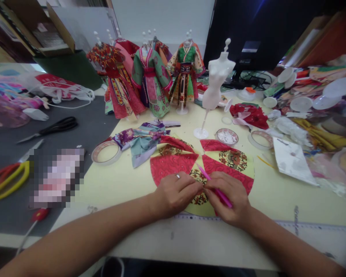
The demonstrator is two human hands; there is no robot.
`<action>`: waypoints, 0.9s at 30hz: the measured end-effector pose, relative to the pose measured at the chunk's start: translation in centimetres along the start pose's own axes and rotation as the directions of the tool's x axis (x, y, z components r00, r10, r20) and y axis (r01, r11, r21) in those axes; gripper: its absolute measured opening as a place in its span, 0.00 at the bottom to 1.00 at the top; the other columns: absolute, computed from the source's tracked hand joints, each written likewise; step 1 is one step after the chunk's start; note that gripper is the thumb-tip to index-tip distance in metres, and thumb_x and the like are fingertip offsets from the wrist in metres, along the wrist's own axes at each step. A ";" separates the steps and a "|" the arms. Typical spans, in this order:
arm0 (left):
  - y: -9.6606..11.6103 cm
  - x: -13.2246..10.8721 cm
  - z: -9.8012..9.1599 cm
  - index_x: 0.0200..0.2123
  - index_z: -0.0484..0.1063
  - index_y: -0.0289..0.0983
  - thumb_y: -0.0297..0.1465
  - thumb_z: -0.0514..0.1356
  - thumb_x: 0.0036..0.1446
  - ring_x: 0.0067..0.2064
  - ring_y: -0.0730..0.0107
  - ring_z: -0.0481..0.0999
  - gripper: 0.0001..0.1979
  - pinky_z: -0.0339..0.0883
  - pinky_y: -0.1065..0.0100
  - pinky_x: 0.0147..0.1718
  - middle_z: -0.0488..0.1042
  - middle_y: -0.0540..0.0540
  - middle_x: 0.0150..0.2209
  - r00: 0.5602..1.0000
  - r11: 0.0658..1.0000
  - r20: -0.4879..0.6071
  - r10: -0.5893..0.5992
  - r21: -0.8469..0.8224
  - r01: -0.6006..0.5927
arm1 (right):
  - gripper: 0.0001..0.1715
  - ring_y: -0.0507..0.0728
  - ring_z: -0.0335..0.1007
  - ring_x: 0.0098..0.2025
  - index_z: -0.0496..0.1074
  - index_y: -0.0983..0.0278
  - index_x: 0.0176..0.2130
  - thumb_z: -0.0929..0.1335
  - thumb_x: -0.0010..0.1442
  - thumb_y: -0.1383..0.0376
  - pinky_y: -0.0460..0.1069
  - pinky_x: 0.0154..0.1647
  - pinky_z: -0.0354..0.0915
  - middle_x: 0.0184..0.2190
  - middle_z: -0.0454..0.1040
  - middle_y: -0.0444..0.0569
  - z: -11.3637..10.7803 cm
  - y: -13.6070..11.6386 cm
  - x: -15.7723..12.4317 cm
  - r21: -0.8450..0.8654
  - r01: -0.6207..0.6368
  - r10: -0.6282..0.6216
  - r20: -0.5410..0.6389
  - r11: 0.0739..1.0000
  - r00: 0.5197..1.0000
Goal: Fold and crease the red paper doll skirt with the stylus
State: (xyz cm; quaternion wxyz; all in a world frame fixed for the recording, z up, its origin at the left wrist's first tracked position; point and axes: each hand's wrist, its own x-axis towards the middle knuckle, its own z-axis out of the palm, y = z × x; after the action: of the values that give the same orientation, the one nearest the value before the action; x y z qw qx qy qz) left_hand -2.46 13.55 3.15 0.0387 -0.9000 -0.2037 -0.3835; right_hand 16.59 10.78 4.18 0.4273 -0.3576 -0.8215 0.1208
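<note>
A round piece of red and yellow-green patterned fabric (173, 166) lies flat on the pale tabletop. My left hand (177, 192) rests on its lower part, fingers together and a ring on one finger; whatever is at its fingertips is too small to make out. Closed around a pink pen-like tool (223, 197), my right hand (229, 198) touches the fabric just right of the left fingertips. The tool's tip points up and left toward the fabric's centre. Both hands meet near the lower middle of the piece.
Behind the fabric stand a bare white mannequin (219, 79) and several dressed doll forms (151, 77). Tape rolls (106, 152) lie around it. Black scissors (57, 127) and yellow-handled scissors (11, 181) are at left, a ruler (317, 227) near the front, piled fabrics (314, 127) at right.
</note>
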 end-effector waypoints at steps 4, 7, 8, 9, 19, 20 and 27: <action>-0.1 -0.1 0.0 0.39 0.70 0.36 0.27 0.54 0.56 0.28 0.71 0.69 0.08 0.61 0.71 0.24 0.73 0.44 0.29 0.999 0.998 0.022 -0.030 -0.054 0.032 | 0.08 0.53 0.65 0.31 0.66 0.64 0.35 0.65 0.52 0.73 0.48 0.31 0.63 0.28 0.68 0.48 0.1 0.0 -0.1 -0.004 -0.002 0.002 -0.005 1.000 1.000; 0.0 0.0 0.1 0.37 0.71 0.36 0.28 0.54 0.56 0.28 0.72 0.70 0.07 0.61 0.71 0.24 0.73 0.45 0.28 0.997 0.991 0.012 -0.081 -0.105 0.082 | 0.07 0.53 0.66 0.31 0.67 0.63 0.34 0.65 0.52 0.73 0.48 0.31 0.64 0.28 0.68 0.48 0.1 0.1 -0.1 -0.008 -0.008 0.008 -0.006 1.000 1.000; 0.1 0.1 0.2 0.36 0.71 0.36 0.28 0.55 0.56 0.28 0.72 0.70 0.07 0.62 0.72 0.24 0.73 0.45 0.28 0.994 0.986 0.001 -0.108 -0.129 0.107 | 0.07 0.53 0.65 0.31 0.67 0.63 0.34 0.65 0.52 0.73 0.49 0.31 0.64 0.28 0.68 0.48 0.1 0.1 -0.2 -0.007 -0.008 0.008 -0.007 1.000 1.000; 0.2 0.2 0.2 0.35 0.72 0.36 0.28 0.55 0.56 0.28 0.72 0.70 0.06 0.62 0.72 0.25 0.73 0.45 0.28 0.990 0.977 -0.008 -0.141 -0.165 0.138 | 0.08 0.53 0.66 0.31 0.66 0.63 0.34 0.65 0.52 0.73 0.49 0.31 0.64 0.28 0.68 0.48 0.1 0.1 -0.2 -0.005 -0.004 0.004 -0.011 1.000 1.000; 0.5 1.3 -0.2 0.29 0.73 0.31 0.29 0.58 0.54 0.26 0.74 0.69 0.07 0.63 0.73 0.25 0.71 0.45 0.24 0.843 0.604 0.263 -0.469 -0.600 0.524 | 0.12 0.53 0.65 0.31 0.66 0.65 0.38 0.66 0.51 0.74 0.48 0.29 0.64 0.29 0.68 0.48 -0.3 0.1 0.0 0.010 -0.011 0.011 -0.037 1.000 0.999; 0.5 1.3 -0.3 0.29 0.73 0.31 0.30 0.59 0.54 0.26 0.75 0.69 0.07 0.63 0.73 0.25 0.71 0.46 0.24 0.828 0.577 0.290 -0.479 -0.607 0.546 | 0.12 0.53 0.65 0.31 0.66 0.64 0.38 0.66 0.51 0.74 0.48 0.30 0.64 0.29 0.69 0.48 -0.2 0.1 -0.1 0.006 -0.013 0.013 -0.040 1.000 0.999; 0.4 1.5 -0.4 0.29 0.73 0.32 0.30 0.59 0.53 0.26 0.76 0.69 0.07 0.63 0.75 0.25 0.72 0.46 0.25 0.784 0.488 0.377 -0.493 -0.627 0.608 | 0.13 0.53 0.66 0.31 0.67 0.64 0.38 0.66 0.51 0.74 0.48 0.30 0.64 0.30 0.69 0.49 -0.1 0.3 -0.2 -0.011 -0.004 0.004 -0.045 1.000 0.999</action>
State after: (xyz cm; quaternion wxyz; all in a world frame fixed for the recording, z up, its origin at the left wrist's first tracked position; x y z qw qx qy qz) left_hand -1.58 13.58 4.52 -0.4572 -0.7514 -0.3157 -0.3559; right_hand 16.85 10.89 3.97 0.4436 -0.3643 -0.8116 0.1090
